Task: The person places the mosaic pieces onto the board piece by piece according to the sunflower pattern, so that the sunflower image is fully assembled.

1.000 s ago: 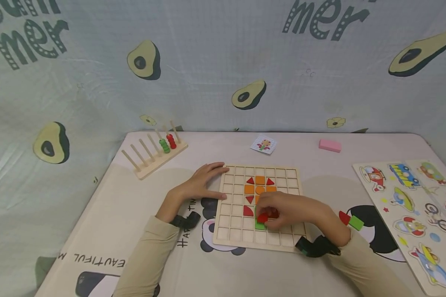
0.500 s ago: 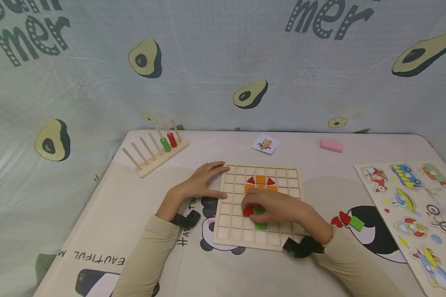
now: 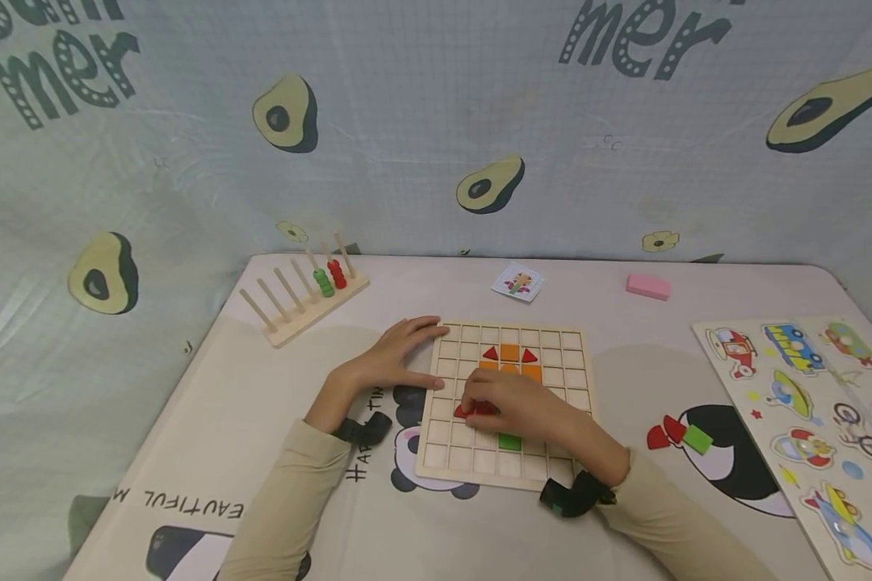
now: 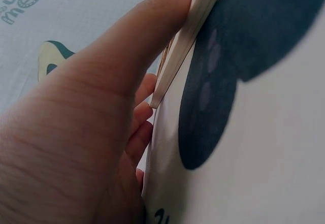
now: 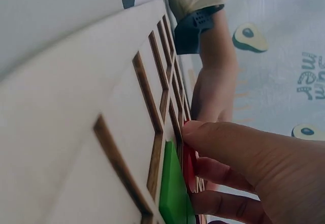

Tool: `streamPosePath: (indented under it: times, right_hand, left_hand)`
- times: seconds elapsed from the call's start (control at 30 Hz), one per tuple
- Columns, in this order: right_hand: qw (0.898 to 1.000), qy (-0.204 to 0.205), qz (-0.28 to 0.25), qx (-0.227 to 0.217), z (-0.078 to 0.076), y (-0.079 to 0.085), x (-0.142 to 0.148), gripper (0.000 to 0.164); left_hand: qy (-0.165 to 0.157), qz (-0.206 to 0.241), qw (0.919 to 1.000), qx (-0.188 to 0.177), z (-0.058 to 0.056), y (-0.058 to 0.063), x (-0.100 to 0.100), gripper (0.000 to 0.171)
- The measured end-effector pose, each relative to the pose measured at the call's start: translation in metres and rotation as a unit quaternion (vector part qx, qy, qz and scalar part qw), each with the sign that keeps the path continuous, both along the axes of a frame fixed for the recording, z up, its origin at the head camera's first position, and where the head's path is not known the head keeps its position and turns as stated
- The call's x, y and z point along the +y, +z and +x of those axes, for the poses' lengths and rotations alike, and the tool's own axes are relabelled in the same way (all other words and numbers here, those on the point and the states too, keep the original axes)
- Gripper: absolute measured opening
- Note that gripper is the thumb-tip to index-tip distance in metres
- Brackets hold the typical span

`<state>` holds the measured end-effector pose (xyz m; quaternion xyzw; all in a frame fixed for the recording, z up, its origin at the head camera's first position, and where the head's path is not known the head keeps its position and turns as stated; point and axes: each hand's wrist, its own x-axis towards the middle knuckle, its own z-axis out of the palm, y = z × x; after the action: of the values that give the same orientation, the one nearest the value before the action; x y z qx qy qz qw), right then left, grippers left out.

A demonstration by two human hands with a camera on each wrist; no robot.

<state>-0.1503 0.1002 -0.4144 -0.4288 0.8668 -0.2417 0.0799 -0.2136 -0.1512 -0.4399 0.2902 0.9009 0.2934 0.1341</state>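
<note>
In the head view, my left hand [image 3: 388, 359] rests at the left edge of a wooden grid board [image 3: 436, 472], its thumb and fingertips touching the rim. The thumb lies along the board's side in the left wrist view. My right hand [image 3: 519, 403] pinches a red quarter-round piece [image 5: 189, 163] low over the grid, left of the middle column. A green square [image 3: 509, 441] sits in a lower cell. Further up the board are an orange square [image 3: 509, 352] and a red triangle [image 3: 490, 353] beside it. The right hand covers several central cells.
Two red pieces [image 3: 657, 436] and a loose green square [image 3: 698, 438] lie right of the board. A picture puzzle board [image 3: 763, 420] stands at far right. Behind are a peg rack [image 3: 312, 311] with beads, a pattern card [image 3: 517, 282] and a pink block [image 3: 648, 286].
My right hand has moved left across the grid with the red piece, from the green column to left of it. The left hand has stayed on the board's edge.
</note>
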Motion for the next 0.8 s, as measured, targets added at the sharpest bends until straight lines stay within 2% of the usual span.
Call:
streamPosePath:
  times: [0.8]
  right_hand:
    - [1.000, 0.022, -0.003, -0.006, -0.0020, -0.0019, 0.0011, 0.010]
  left_hand:
    - [0.002, 0.011, 0.9999, -0.004, 0.0008, 0.0003, 0.0002, 0.081]
